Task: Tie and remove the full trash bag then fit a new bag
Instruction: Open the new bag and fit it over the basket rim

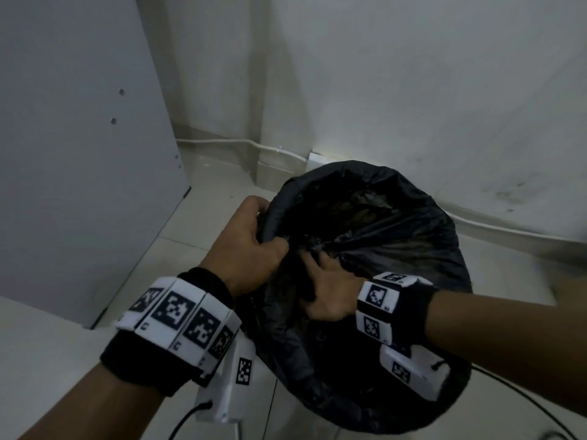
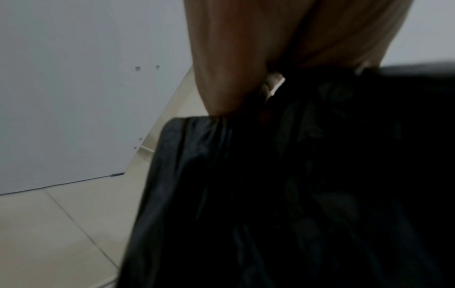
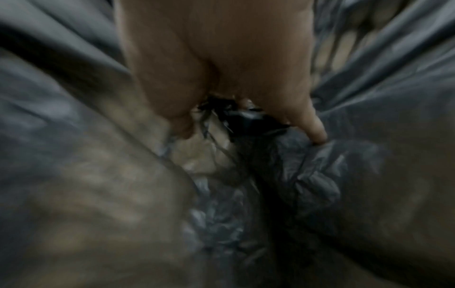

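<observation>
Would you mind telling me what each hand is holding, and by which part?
Both hold the black trash bag: the left hand grips its near-left rim, the right hand pinches gathered rim plastic beside it.

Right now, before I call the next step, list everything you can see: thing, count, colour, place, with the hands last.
trash bag: one, black, in the corner by the wall, rim partly gathered toward its centre, not yet tied.
cabinet panel: one, pale grey, standing left of the bag.
floor: pale tiles, under and left of the bag.
wall: white, behind the bag.
cable: one, white, along the base of the wall.
wrist bands: two, black with white marker blocks, one on each wrist.
left hand: one, grips the bag's left rim.
right hand: one, pinches gathered plastic at the bag's middle.
</observation>
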